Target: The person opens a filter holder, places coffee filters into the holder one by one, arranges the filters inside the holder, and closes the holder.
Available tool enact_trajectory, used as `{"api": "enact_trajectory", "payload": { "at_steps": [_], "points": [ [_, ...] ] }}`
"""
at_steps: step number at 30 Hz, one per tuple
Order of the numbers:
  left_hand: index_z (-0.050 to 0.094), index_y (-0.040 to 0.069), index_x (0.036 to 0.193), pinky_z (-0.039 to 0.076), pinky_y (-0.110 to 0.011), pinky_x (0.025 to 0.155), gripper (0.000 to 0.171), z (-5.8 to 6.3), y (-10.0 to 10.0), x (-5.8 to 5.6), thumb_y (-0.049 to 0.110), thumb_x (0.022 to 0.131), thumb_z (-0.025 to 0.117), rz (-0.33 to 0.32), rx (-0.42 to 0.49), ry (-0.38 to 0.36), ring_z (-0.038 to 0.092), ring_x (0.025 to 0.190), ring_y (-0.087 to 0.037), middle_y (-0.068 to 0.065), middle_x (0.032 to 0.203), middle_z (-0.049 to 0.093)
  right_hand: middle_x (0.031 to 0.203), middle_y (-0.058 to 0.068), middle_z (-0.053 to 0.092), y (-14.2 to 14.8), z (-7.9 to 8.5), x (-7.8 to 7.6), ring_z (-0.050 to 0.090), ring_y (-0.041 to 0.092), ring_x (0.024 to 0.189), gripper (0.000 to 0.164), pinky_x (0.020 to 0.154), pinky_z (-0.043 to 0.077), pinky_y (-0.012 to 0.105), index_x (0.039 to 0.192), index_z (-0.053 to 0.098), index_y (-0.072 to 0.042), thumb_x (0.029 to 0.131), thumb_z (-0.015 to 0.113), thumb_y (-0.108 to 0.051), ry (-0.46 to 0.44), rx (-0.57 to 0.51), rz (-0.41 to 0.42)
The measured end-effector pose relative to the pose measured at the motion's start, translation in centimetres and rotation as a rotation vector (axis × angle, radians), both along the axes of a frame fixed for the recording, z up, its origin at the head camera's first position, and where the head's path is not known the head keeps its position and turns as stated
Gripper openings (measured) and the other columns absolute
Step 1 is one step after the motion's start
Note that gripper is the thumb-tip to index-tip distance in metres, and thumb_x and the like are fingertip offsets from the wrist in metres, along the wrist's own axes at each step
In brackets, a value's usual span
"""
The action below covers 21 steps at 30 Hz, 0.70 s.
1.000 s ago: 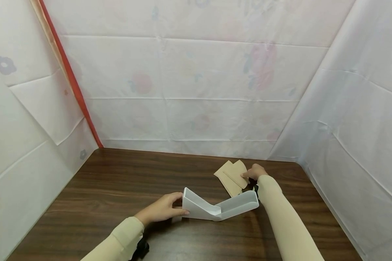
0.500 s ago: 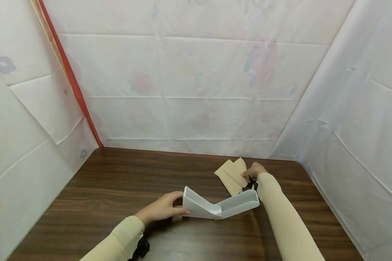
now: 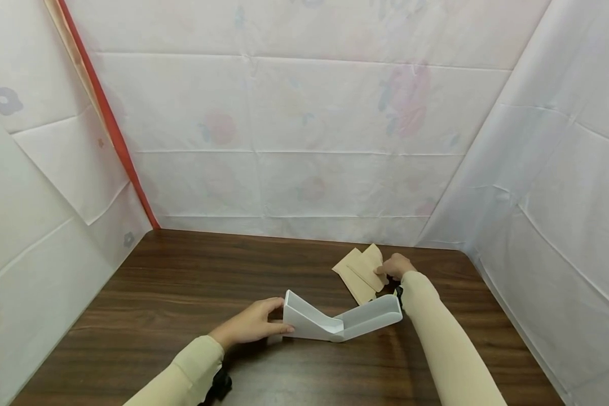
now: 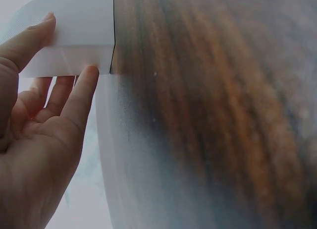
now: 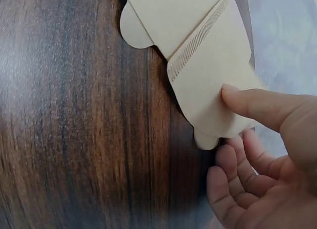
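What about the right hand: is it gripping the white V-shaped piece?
No: the right hand pinches a beige paper piece, while the left hand holds the white V-shaped piece.
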State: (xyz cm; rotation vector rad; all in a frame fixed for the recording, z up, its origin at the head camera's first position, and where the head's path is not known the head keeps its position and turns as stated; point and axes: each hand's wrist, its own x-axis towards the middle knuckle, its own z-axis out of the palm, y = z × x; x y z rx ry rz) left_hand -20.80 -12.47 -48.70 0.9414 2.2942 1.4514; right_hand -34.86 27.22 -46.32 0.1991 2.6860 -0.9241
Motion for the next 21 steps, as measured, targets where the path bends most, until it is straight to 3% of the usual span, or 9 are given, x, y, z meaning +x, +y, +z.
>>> {"api": "enact_trajectory", "payload": {
  "at_steps": [3, 7, 10, 15, 21],
  "points": [
    [0.062, 0.014, 0.124, 0.052, -0.030, 0.092, 0.037, 0.0, 0.0, 0.0, 0.026, 0.092, 0.076, 0.003, -0.007, -0.003, 0.061, 0.116, -0.020, 0.001, 0.124, 0.065, 0.095, 0.017, 0.068, 0.2, 0.0, 0.1, 0.061, 0.024, 0.078, 0.037, 0.068, 0.052, 0.034, 0.111, 0.067, 0.011, 0.088, 0.075, -0.018, 0.003, -0.026, 0.020],
    [0.061, 0.016, 0.125, 0.052, -0.028, 0.092, 0.037, 0.0, 0.1, 0.0, 0.027, 0.092, 0.076, 0.007, -0.006, -0.022, 0.061, 0.116, -0.017, 0.003, 0.124, 0.064, 0.065, 0.001, 0.056, 0.4, 0.0, 0.2, 0.041, 0.013, 0.056, 0.021, 0.055, 0.039, 0.027, 0.094, 0.071, 0.003, 0.091, 0.074, -0.018, -0.009, -0.060, 0.034],
    [0.061, 0.016, 0.125, 0.052, -0.026, 0.092, 0.037, -0.1, 0.1, 0.0, 0.026, 0.093, 0.075, 0.005, -0.005, -0.026, 0.061, 0.116, -0.018, 0.002, 0.124, 0.064, 0.063, -0.002, 0.049, 0.5, -0.1, 0.3, 0.035, 0.011, 0.053, 0.020, 0.054, 0.036, 0.027, 0.089, 0.067, -0.001, 0.094, 0.069, -0.020, -0.004, -0.053, 0.038],
    [0.060, 0.015, 0.127, 0.051, -0.026, 0.092, 0.038, -0.2, 0.1, 0.0, 0.026, 0.093, 0.074, 0.000, -0.009, -0.027, 0.061, 0.117, -0.019, 0.002, 0.126, 0.063, 0.070, 0.002, 0.048, 0.3, -0.5, 0.3, 0.040, 0.014, 0.060, 0.027, 0.059, 0.039, 0.029, 0.078, 0.051, -0.007, 0.099, 0.060, -0.020, 0.021, -0.050, 0.001],
    [0.061, 0.016, 0.126, 0.052, -0.026, 0.092, 0.037, -0.2, 0.0, 0.0, 0.027, 0.093, 0.075, 0.004, -0.008, -0.028, 0.061, 0.117, -0.019, 0.003, 0.124, 0.064, 0.069, 0.003, 0.047, 0.4, -1.1, 0.3, 0.042, 0.015, 0.058, 0.025, 0.056, 0.038, 0.029, 0.080, 0.046, -0.008, 0.099, 0.059, -0.018, 0.066, -0.039, -0.030]
  ]
}}
